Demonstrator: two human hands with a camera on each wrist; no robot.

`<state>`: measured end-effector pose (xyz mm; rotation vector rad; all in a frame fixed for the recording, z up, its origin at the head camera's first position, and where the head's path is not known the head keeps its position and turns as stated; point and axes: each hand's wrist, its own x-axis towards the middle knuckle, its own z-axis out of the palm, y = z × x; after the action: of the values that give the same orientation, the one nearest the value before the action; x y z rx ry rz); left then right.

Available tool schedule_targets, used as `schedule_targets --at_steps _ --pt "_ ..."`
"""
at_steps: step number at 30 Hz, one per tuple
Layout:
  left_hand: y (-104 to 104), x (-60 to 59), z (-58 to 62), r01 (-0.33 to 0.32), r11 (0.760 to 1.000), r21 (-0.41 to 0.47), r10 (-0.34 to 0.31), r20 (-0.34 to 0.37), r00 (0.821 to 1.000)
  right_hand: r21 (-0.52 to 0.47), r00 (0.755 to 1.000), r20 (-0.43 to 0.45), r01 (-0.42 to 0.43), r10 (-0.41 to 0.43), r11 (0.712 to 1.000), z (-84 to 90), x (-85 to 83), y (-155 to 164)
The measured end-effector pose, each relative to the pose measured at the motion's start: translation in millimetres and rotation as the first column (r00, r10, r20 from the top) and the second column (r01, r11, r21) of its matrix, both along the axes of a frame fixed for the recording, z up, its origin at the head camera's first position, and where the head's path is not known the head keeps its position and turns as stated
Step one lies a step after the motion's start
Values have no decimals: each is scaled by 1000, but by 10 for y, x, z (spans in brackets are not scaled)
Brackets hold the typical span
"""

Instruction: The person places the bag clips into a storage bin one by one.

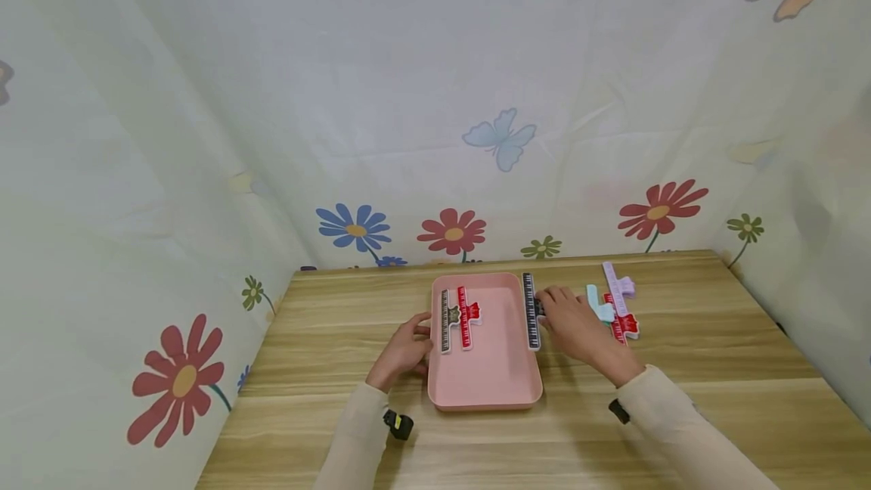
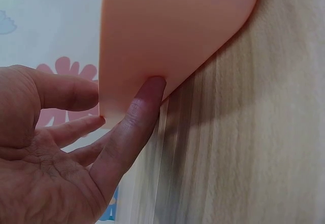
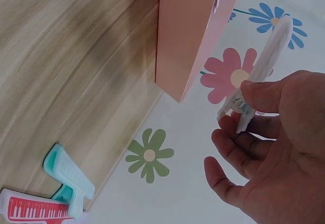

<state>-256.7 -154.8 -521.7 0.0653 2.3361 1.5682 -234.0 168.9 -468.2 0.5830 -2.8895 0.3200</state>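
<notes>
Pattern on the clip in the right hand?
Black-and-white piano keys along the clip; shows best in the head view.

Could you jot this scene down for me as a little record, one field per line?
Surface: wood-grain table
Container: pink tray
In the tray: dark clip and red clip, side by side
Left hand: fingers touch the tray's outer side
Right hand: pinches a black-and-white clip, held up near the tray's right edge
On the table, farther right: lilac clip, mint clip and second red clip, close together
Behind: pale flower-printed backdrop
</notes>
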Motion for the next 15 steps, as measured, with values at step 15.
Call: schedule_targets --at_steps 15 --pt "13 -18 -25 -1 1000 3 1 5 1000 -42 998 -41 -44 42 998 42 -143 -115"
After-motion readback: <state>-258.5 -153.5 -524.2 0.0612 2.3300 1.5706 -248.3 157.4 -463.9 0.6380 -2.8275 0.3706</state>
